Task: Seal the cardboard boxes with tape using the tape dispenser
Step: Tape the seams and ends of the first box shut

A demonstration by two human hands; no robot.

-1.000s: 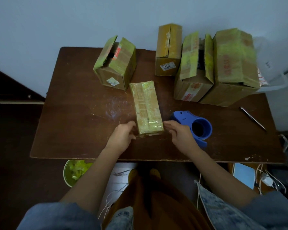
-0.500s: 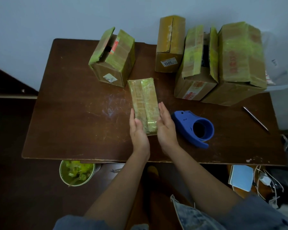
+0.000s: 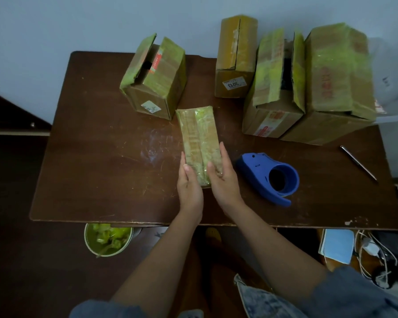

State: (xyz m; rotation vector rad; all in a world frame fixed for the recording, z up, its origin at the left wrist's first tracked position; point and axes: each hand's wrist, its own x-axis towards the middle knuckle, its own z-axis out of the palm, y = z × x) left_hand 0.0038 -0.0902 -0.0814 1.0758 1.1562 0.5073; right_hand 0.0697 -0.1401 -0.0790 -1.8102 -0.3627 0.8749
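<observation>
A long, flat cardboard box (image 3: pixel 198 134) wrapped in shiny tape lies on the brown table (image 3: pixel 101 171), its length running away from me. My left hand (image 3: pixel 190 187) lies flat along its near left side, thumb on top. My right hand (image 3: pixel 221 177) presses its near right side, thumb on the top face. The blue tape dispenser (image 3: pixel 270 176) rests on the table just right of my right hand, untouched.
Several cardboard boxes stand at the back: one with a raised flap (image 3: pixel 154 76) at left, an upright one (image 3: pixel 236 56) with a white label, an open one (image 3: pixel 276 88), and a large one (image 3: pixel 333 83). A pen (image 3: pixel 357 162) lies at right. A green bin (image 3: pixel 108 239) sits below the table edge.
My hands went from the box's near end to its long sides, then my thumbs came onto its top. The box lies in the same place.
</observation>
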